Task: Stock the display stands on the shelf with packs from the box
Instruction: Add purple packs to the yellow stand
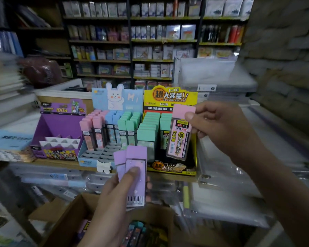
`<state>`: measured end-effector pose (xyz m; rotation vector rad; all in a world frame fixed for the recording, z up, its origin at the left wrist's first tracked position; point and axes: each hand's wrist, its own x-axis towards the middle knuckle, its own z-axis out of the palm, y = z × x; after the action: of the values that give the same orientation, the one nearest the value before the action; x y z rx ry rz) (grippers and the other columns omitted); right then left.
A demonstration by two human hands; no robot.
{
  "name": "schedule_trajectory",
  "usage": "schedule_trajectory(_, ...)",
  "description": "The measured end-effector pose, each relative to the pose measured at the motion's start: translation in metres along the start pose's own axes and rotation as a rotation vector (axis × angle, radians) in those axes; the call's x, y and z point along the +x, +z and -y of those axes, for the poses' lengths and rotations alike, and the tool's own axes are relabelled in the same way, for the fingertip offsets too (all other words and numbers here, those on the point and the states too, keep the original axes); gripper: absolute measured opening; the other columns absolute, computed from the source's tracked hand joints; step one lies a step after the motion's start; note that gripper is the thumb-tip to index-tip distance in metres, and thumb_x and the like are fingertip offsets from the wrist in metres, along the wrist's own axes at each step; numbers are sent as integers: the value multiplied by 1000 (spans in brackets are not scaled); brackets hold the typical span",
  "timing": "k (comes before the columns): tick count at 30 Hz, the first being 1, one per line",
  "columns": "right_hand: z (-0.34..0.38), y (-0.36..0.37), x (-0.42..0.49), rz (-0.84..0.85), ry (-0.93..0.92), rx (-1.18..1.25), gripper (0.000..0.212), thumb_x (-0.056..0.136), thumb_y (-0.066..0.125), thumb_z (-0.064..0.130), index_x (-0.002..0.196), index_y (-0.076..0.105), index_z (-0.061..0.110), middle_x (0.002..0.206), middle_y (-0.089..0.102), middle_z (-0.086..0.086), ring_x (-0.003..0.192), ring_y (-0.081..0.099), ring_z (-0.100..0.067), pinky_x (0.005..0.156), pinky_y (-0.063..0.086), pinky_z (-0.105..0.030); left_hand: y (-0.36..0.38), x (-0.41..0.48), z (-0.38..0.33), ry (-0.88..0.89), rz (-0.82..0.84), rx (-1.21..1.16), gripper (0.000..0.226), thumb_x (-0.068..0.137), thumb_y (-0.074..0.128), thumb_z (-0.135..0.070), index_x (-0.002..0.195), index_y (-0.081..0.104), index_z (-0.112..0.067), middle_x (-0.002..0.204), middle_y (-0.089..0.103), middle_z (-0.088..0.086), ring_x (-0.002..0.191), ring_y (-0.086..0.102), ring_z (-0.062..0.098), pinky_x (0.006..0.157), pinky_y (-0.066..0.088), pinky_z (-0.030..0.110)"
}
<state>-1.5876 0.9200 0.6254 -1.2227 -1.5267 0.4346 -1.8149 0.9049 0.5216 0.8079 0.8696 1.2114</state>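
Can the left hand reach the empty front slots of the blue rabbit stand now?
Probably yes: the left hand, holding purple packs, is right before the empty slots, with nothing between.

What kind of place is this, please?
Most likely a stationery shop: display stands of pencil-lead packs on a shelf, wall shelves full of small goods behind, and a cardboard box of stock below.

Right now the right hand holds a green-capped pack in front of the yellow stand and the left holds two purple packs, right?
Not quite: in the head view the pack in the right hand has a pink cap, not green. It is in front of the yellow stand, and the left hand does hold two purple packs.
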Motion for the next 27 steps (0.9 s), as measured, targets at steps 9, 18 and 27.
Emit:
schedule_trajectory(9, -30, 9, 37, -46, -45, -131, 10, 90, 71, 9, 99, 67, 12, 76, 69, -20, 67, 72, -27, 65, 59, -50, 9, 8, -4, 99, -80, 35, 13, 72, 69, -37, 72, 81, -43, 73, 78, 5, 59, 75, 25, 51, 62, 36)
schedule_trajectory(18, -52, 19, 30, -40, -106, -187, 13, 88, 74, 13, 101, 71, 14, 79, 68, -9, 70, 68, -30, 70, 56, -50, 4, 19, 2, 116, -80, 50, 13, 73, 69, -37, 75, 82, -38, 75, 78, 10, 57, 74, 27, 48, 60, 34)
schedule_trajectory(27, -59, 19, 29, 27, -149, -174, 15, 87, 75, 12, 97, 71, 22, 79, 65, -12, 72, 63, -35, 65, 54, -51, -1, 24, 9, 121, -50, 48, 17, 73, 71, -37, 83, 83, -30, 80, 78, 15, 59, 74, 28, 49, 58, 32)
